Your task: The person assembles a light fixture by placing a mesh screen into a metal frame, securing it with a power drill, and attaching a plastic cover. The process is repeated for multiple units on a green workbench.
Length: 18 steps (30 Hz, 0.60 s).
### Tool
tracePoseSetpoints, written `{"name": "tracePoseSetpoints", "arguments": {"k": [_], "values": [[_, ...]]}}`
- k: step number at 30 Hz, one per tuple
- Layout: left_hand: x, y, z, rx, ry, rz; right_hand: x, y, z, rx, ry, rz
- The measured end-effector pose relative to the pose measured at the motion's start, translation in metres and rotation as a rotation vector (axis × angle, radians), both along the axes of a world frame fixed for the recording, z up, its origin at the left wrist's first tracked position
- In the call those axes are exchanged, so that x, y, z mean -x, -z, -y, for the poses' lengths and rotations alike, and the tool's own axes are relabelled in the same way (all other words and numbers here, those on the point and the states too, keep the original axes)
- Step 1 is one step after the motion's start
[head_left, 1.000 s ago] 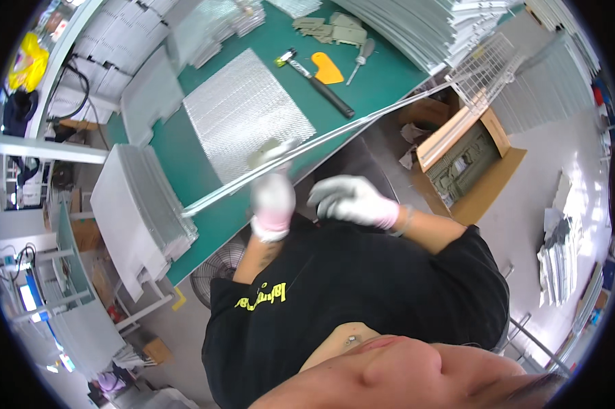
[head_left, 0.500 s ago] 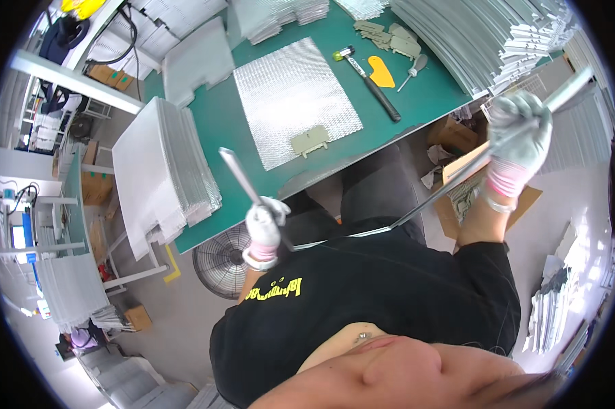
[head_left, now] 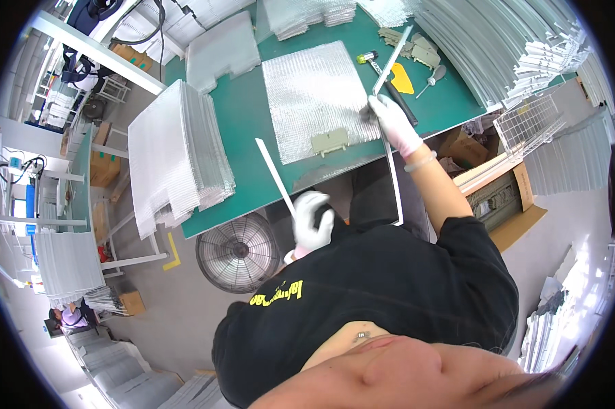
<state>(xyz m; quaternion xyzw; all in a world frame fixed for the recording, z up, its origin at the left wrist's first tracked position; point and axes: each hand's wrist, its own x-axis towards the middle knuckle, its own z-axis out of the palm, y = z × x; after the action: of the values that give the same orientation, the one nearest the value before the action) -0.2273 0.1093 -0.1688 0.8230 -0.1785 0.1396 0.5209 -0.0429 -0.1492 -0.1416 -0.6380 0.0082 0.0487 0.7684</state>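
My left hand (head_left: 312, 219), in a white glove, grips one end of a long thin metal strip (head_left: 275, 176) that points up over the green table's (head_left: 246, 123) front edge. My right hand (head_left: 394, 124), also gloved, holds a second long metal strip (head_left: 388, 88) at the right edge of a shiny metal mesh panel (head_left: 316, 95) lying flat on the table. A small beige clamp block (head_left: 329, 141) sits on the panel's near edge.
A tall stack of mesh panels (head_left: 174, 153) stands at the left of the table. A mallet (head_left: 372, 60), a yellow scraper (head_left: 402, 80) and small tools lie at the back right. Metal strips (head_left: 505, 48) are piled right. A floor fan (head_left: 238, 253) sits below; a cardboard box (head_left: 502, 198) right.
My right hand has come down from the far right to the mesh panel's right edge with its strip. My left hand rose slightly, its strip now reaching over the table.
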Motion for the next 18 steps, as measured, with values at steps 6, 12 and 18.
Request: {"name": "tracePoseSetpoints", "arguments": {"k": [6,12,18], "values": [[-0.046,0.028,0.090,1.172,0.451,-1.077,0.095,-0.029,-0.005,0.383,-0.092,0.015],[-0.083,0.020,0.128,1.504,0.326,-1.052,0.161,-0.011,0.007,0.318,0.104,0.131],[-0.147,0.002,0.143,1.595,0.160,-0.904,0.141,0.011,0.016,-0.189,-0.023,-0.034]]}}
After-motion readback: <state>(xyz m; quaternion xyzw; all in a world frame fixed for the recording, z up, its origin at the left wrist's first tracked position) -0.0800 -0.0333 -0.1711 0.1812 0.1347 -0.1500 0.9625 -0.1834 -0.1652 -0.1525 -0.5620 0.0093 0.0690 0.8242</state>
